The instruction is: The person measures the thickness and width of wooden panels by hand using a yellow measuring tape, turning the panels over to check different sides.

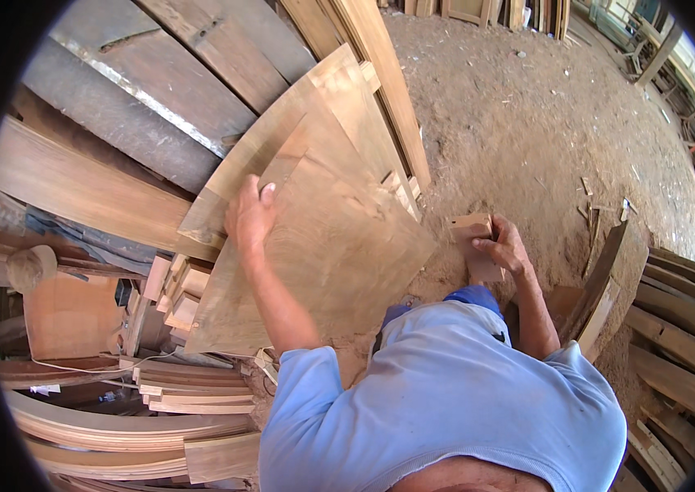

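My left hand (250, 217) is closed at the left edge of a thin, light-brown wooden panel (335, 246), its thumb showing on top. The panel lies tilted across other pale boards, with a pointed corner at the far end. To the right, low over the dusty ground, my right hand (508, 248) grips a flat brown rectangular piece (480, 261) by its right side. That piece has a paler upper strip with a small dark spot; whether it is wood or stiff sheet I cannot tell. A pale board (347, 90) sticks out beneath the panel's far end.
Dark weathered planks (159, 74) lie at the far left. Curved boards (118, 426) are stacked near left, and more timber (683, 320) is piled at the right. Small wood blocks (186, 291) sit beside the panel. Sawdust and scraps cover the ground (519, 107).
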A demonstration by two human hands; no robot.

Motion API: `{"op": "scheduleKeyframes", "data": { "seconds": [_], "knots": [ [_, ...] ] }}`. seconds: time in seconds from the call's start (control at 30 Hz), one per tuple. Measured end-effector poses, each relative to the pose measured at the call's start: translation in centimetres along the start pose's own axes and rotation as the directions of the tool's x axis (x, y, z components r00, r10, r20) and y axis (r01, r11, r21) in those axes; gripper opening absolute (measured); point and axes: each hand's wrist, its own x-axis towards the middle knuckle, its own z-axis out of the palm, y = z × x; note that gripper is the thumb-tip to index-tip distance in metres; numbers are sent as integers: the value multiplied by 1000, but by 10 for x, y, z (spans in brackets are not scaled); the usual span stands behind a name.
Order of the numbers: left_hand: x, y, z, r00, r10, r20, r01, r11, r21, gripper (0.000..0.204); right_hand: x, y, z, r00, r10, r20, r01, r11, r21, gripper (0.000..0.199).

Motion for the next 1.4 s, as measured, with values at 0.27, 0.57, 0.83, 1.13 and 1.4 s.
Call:
{"op": "scheduleKeyframes", "data": {
  "seconds": [0.27, 0.57, 0.83, 1.13, 1.4],
  "knots": [
    [-2, -27, 2, 994, -101, -38, 101, 995, -7, 28, 30, 19, 15, 999, -24, 42, 34, 960, -279, 38],
    [12, 108, 21, 994, 102, -25, -104, 991, -88, 17, 27, -1, 36, 986, 94, 141, -31, 917, -397, 35],
    [42, 174, 68, 921, 333, -202, -348, 936, -46, 17, 36, 11, 27, 990, 40, 138, 0, 960, -281, 38],
    [81, 97, 69, 971, 214, -103, -213, 977, 25, 24, 22, 28, -4, 992, 88, 89, -60, 959, -277, 40],
    [90, 103, 52, 989, 130, 75, -129, 992, -13, 36, 27, 45, 3, 999, 45, 27, -37, 963, -265, 35]
  ]
}}
